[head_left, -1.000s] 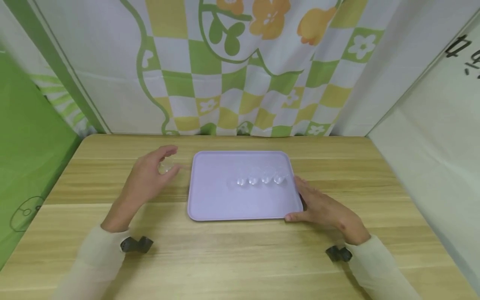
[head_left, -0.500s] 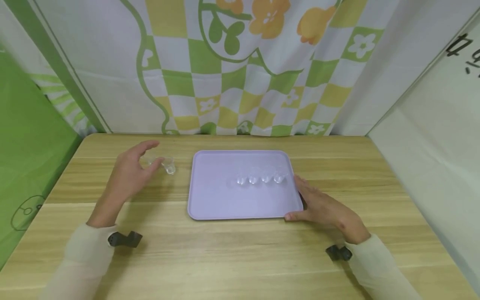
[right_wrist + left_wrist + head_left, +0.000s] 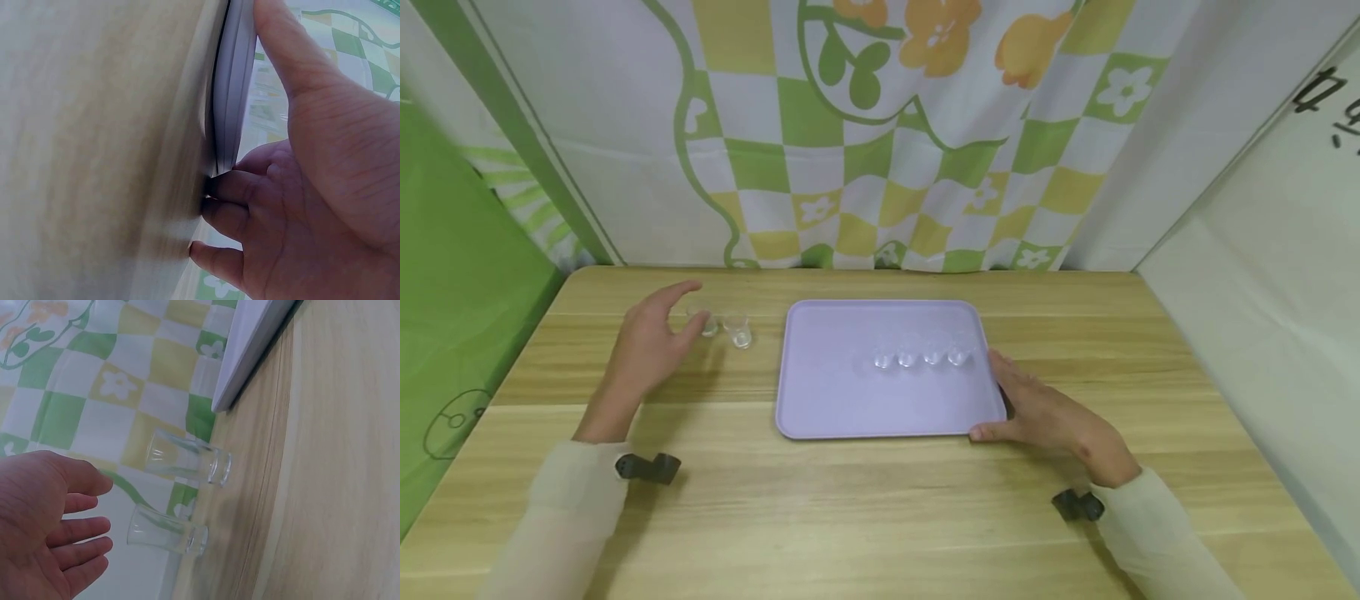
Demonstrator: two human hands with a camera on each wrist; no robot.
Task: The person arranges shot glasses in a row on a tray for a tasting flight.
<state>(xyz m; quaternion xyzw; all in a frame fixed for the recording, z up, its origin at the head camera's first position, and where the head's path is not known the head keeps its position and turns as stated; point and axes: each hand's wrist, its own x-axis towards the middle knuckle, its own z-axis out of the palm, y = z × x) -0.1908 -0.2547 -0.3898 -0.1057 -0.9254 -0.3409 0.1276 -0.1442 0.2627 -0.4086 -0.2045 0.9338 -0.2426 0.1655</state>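
Note:
Two clear shot glasses, the nearer one (image 3: pixel 739 333) and another (image 3: pixel 710 323) partly behind my left thumb, stand upright on the table left of the tray. My left hand (image 3: pixel 651 337) is just left of them, thumb and fingers spread apart. In the left wrist view a gap shows between that hand (image 3: pixel 50 525) and both glasses. A lilac tray (image 3: pixel 820 412) lies flat in the middle. On it several similar clear glasses (image 3: pixel 906 358) stand in a row. My right hand (image 3: pixel 1048 417) grips the tray's near right corner, thumb at the front edge, fingers along the right side.
The wooden table (image 3: pixel 880 517) runs back to a checked green, yellow and white curtain (image 3: pixel 880 167). A green panel (image 3: pixel 467 292) borders it on the left, a white one (image 3: pixel 1262 250) on the right.
My left hand has moved left, away from the nearer glass that was between its thumb and fingers. The second glass now shows better. The right hand and tray stay put.

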